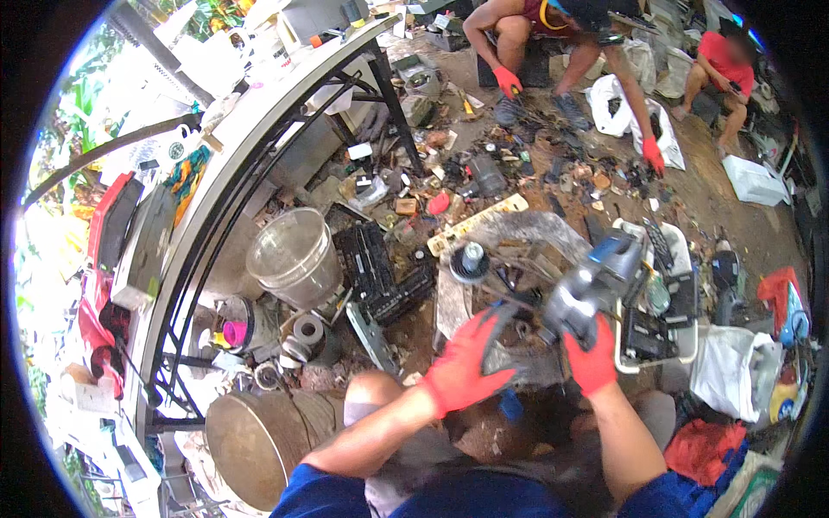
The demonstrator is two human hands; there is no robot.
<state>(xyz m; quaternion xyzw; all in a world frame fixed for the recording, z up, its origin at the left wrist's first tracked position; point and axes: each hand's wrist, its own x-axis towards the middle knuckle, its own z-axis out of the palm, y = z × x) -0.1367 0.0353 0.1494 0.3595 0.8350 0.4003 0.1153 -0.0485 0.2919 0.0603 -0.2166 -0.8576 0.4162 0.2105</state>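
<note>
My left hand (466,367), in a red glove with a dark palm, has its thumb spread away from its fingers. Its fingertips are beside a dark part (521,304) on the low work surface; whether they touch it is unclear. My right hand (590,356), also gloved in red, is closed round a grey and black power tool (577,295) that looks like a cordless drill. The tool's front end points down and left, toward the parts between my hands, and is blurred. A dark round part with a silver shaft (471,257) stands on the left of the work surface.
On the right is a white bin (619,347) with black parts. A clear bucket (296,259) and black plastic housing (367,268) stand left, beside a black-framed table (250,112). Scrap litters the ground. One co-worker's red-gloved hands (654,157) (508,82) work ahead; another person (724,73) sits far right.
</note>
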